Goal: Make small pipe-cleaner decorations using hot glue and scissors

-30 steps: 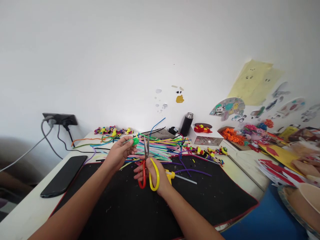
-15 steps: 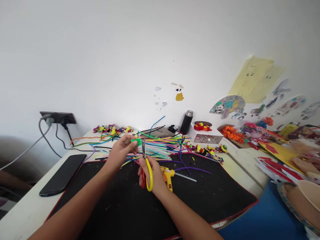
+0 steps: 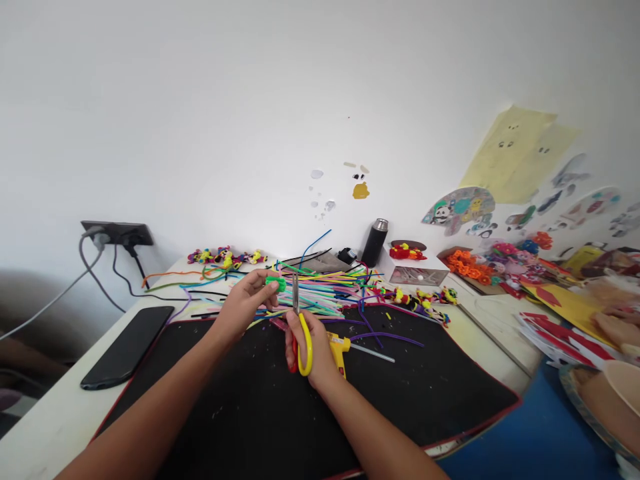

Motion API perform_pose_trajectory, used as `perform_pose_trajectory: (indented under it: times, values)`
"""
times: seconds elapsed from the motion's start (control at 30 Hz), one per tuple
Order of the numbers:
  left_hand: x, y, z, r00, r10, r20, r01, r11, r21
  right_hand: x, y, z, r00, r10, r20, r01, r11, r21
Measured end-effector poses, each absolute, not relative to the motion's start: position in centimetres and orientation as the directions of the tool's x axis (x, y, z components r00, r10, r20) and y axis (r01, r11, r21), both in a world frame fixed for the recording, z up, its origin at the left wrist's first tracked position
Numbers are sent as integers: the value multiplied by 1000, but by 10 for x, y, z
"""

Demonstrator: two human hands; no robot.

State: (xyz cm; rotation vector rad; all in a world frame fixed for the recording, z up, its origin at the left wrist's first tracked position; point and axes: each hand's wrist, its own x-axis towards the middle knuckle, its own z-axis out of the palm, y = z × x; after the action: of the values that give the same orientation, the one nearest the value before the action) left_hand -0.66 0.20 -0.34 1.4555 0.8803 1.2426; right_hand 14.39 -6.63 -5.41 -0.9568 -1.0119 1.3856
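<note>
Between the thumb and fingers of my left hand (image 3: 251, 298) is a small green fuzzy piece (image 3: 275, 285), which looks like bent pipe cleaner. My right hand (image 3: 314, 345) grips a pair of scissors (image 3: 305, 353) with yellow and red handles. Their blades point up, just right of the green piece and a little apart from it. Behind both hands lies a spread of many-coloured pipe cleaners (image 3: 325, 293). A yellow glue gun (image 3: 339, 348) rests on the black mat (image 3: 240, 413), partly hidden by my right hand, with a clear glue stick (image 3: 373, 353) at its back.
A black phone (image 3: 127, 347) lies at the left. Small colourful figures (image 3: 227, 257) line the back, near a black flask (image 3: 375, 243) and a white box (image 3: 417, 273). Cables run from the socket (image 3: 117, 233). At the far right are papers (image 3: 555, 347) and another person's hand (image 3: 613, 327).
The scissors have shifted slightly right, away from the green piece, with my right hand. My left hand keeps hold of the green piece. The view has shifted a little.
</note>
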Motion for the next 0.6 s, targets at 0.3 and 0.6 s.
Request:
perform_pose_trajectory:
  times: [0.3, 0.6]
  values:
    - [-4, 1, -8, 322, 935, 146, -120, -113, 986, 151, -69, -60, 43, 999, 16, -370, 31, -929]
    - [-2, 5, -15, 307, 945, 116, -139, -75, 987, 152, -71, -56, 52, 998, 34, -381, 51, -923]
